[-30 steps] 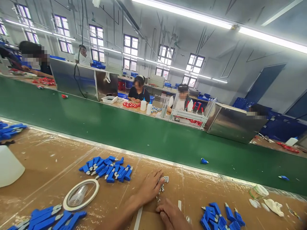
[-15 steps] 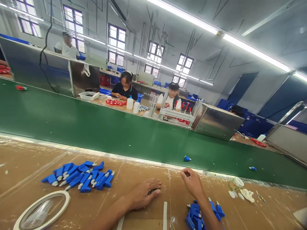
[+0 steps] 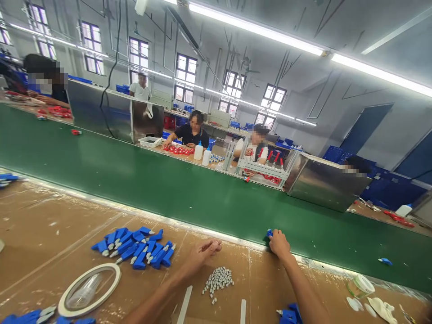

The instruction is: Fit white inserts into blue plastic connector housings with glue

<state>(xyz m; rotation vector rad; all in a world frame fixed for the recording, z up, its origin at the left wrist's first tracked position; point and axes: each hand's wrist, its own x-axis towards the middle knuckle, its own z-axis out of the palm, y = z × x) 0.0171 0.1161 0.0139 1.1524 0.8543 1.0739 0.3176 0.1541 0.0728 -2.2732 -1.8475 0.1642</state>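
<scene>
My right hand reaches to the near edge of the green conveyor belt, its fingers closed on a small blue plastic part. My left hand hovers above the brown tabletop, fingers loosely curled and thumb apart, with nothing visible in it. Just below it lies a pile of small grey-white pellet-like pieces. A heap of blue plastic parts with whitish tips rests to the left of my left hand. More blue parts lie near my right forearm, partly cut off by the frame.
The green belt runs across, carrying another blue part at right. A white ring lies at left; a jar stands at right. Across the belt, co-workers sit beside red parts, white bottles and a clamp fixture.
My left hand has lifted off the table, uncovering the pellet pile. My right hand has stretched forward and taken hold of the blue part on the belt. The view has swung left.
</scene>
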